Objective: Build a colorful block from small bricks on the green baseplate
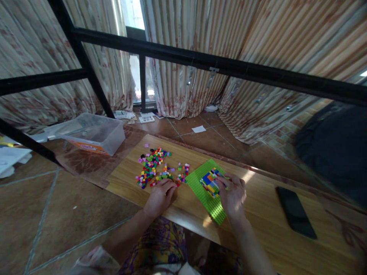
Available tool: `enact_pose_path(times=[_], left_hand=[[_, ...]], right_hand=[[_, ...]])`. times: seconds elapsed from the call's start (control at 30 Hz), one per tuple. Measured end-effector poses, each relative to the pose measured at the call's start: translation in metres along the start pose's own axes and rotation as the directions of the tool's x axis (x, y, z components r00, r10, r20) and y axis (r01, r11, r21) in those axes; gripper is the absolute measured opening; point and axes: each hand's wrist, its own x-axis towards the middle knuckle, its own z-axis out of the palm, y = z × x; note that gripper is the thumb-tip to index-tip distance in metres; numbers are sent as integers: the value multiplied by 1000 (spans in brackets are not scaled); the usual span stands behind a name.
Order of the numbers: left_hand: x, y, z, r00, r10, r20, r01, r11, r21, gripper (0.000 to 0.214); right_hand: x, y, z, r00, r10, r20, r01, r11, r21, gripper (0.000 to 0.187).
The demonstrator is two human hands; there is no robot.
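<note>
A green studded baseplate (197, 183) lies at a slant on the wooden board. On it stands a low, multicoloured build of toy bricks (210, 182), its right side partly covered by my right hand (233, 194). That hand is closed, fingertips pressed together at the build's right edge; whatever is between them is hidden. To the left, my left hand (161, 196) rests at the near edge of a pile of loose toy bricks (151, 164). Its fingers are curled together, with a small pinkish spot at the tips that I cannot make out clearly.
The wooden board (258, 214) carries a black phone (295, 212) at the right. Beyond its left end sits a clear plastic bin (100, 131) with an orange label. A black metal rail (183, 51) crosses in front of curtains (195, 23). Paper (198, 129) lies on the tiled floor.
</note>
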Motion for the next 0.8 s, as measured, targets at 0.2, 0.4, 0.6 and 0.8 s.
enact_pose_path(times=[0.2,0.4,0.6,0.8], left_hand=[[1,1,-1,1000,-10,15,10,1000,-1,17],[1,1,-1,1000,-13,2,13,1000,-10,17],[0,0,0,1000,-7,4,7,1000,-15,17],[1,2,-2,999,-22,26,22,1000,-11,18]], right_hand=[[5,-2,-4,996,-48,77,49,999,-19,28],[8,-4,-3,988,-63,140,64,998,-6,31],[7,2,-1,985,-113,128,121,991,-57,32],[12,-4,-8,956,-180,231,220,963,-159,30]])
